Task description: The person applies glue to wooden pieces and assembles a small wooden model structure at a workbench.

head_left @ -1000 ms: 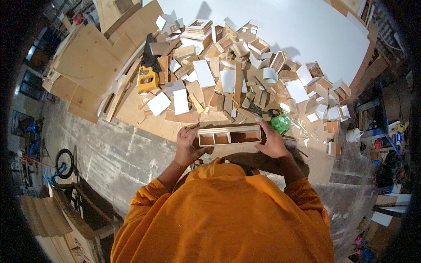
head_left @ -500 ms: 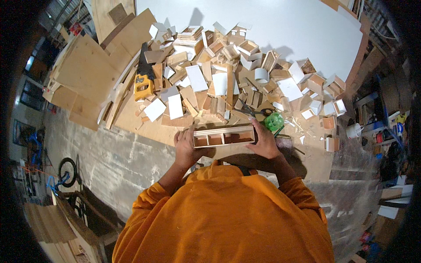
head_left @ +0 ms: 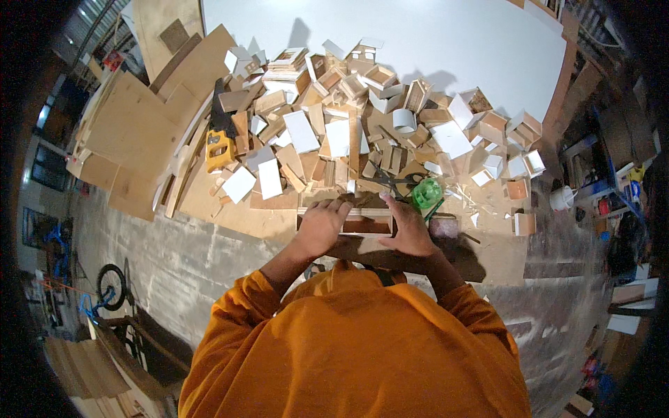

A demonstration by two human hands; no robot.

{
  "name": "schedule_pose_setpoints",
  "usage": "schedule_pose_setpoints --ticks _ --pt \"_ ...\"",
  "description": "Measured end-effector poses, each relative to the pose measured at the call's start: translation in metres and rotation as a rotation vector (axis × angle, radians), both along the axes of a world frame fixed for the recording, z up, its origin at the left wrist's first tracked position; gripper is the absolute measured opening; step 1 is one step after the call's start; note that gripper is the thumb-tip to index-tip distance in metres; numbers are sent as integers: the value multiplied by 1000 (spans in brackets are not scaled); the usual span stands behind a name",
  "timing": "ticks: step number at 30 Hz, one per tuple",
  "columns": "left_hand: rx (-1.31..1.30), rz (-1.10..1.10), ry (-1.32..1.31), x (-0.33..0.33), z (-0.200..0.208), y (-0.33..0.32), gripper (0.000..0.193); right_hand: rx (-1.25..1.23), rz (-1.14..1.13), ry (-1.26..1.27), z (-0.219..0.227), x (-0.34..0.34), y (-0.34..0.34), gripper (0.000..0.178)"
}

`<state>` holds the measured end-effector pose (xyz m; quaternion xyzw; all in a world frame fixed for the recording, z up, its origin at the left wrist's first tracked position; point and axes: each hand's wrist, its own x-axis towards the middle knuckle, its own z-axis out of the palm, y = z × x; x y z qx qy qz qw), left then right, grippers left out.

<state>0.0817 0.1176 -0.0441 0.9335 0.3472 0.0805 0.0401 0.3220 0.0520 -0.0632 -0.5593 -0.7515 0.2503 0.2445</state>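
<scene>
Wooden box (head_left: 368,227): my right hand (head_left: 411,230) clasps its end, left hand (head_left: 322,227) covers it, grip unclear; even pressure should steady it.

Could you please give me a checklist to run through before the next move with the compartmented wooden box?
1. Right hand placed: ok, it spans the right end of the compartmented wooden box.
2. Left hand gripping: cannot tell; it lies over the box's left part.
3. Left part's inside visible: not ok, that hand covers it.
4. Handsaw away from both hands: ok, it lies farther left.
5. Table beyond the box uncluttered: not ok, wooden pieces crowd it.
</scene>
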Motion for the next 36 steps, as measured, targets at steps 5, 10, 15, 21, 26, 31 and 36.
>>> schedule_pose_setpoints --ticks 5,10,15,21,26,31,36 --pt "-48 14 49 2 7 1 49 2 24 -18 -3 -6 4 99" --pt "-88 19 37 4 13 -2 56 -86 6 10 -2 -6 6 99" --pt "-11 -3 62 1 4 1 55 1 2 74 -7 -6 5 100" --pt "4 45 58 -13 13 -12 60 65 7 20 9 -19 -1 99" --pt "-77 100 12 -38 47 -17 67 210 77 37 29 -51 13 91" --pt "-145 188 89 -55 29 -17 64 72 162 15 10 -69 27 85" --pt "-219 227 126 -52 23 -11 62 32 180 -6 26 -66 30 84"
